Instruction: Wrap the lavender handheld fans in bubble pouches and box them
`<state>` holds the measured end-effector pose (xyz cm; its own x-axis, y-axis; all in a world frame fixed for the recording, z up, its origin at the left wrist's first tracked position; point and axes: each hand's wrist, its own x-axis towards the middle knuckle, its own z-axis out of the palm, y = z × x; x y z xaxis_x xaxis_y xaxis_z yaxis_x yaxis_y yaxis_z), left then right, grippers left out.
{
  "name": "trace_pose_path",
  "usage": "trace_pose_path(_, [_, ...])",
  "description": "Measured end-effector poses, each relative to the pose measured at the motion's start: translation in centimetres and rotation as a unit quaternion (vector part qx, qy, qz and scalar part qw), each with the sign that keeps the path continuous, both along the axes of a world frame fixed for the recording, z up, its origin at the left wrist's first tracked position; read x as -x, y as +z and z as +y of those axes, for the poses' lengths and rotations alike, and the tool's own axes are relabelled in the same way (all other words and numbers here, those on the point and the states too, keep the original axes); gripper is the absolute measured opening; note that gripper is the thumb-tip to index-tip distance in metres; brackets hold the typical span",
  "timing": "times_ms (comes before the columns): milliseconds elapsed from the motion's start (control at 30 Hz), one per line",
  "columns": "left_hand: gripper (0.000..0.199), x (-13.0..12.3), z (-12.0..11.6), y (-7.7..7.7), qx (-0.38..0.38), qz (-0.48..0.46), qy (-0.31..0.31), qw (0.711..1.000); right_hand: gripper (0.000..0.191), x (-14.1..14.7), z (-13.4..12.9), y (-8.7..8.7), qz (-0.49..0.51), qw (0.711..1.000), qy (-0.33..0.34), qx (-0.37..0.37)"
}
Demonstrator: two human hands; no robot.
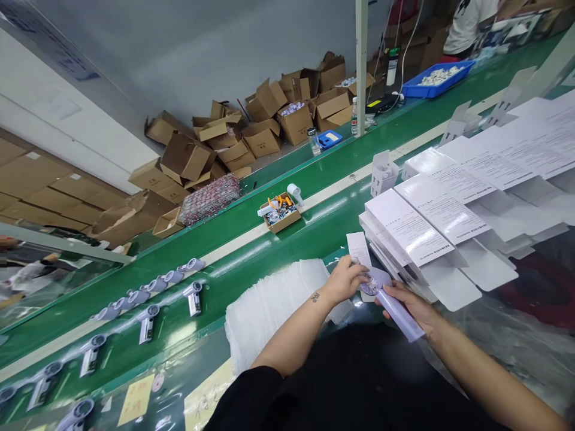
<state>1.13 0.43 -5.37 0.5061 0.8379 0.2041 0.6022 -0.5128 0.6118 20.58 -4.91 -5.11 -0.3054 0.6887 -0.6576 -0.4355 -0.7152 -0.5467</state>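
Note:
A pale purple handheld fan (401,312) is held in front of my body, its round head up and to the left, its handle slanting down to the right. My right hand (411,305) is wrapped round the handle near the head. At the fan's round head are the fingers of my left hand (347,278), bent against its front; whether they pinch a small part there is hidden. A white printed card (358,246) lies just behind my left hand. Left of it, a stack of translucent white sleeves (278,299) rests on the bench.
White printed boxes (408,224) are piled at the right. Several fans (150,323) lie along the green belt (233,263) at the left. A small carton of parts (284,222) stands mid-belt. Beyond are a blue tray (431,90), brown cartons (265,140) and another person (467,30).

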Motion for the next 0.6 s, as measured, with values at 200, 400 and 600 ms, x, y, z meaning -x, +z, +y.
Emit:
trace_pose_path(200, [0.023,-0.1,-2.8,-0.3,-0.142,0.040,0.110,0.983,0.028,2.3,-1.4,1.8,0.009,1.000,-0.019,0.008])
trace_pose_path(400, [0.022,1.0,-4.8,-1.2,-0.144,0.014,0.075,0.987,0.027,2.4,-2.1,2.1,-0.027,0.998,-0.050,0.038])
trace_pose_path(600, [0.015,0.2,-6.1,-0.7,-0.068,-0.024,0.030,0.997,0.025,2.1,-3.3,2.2,-0.097,0.994,-0.046,0.005])
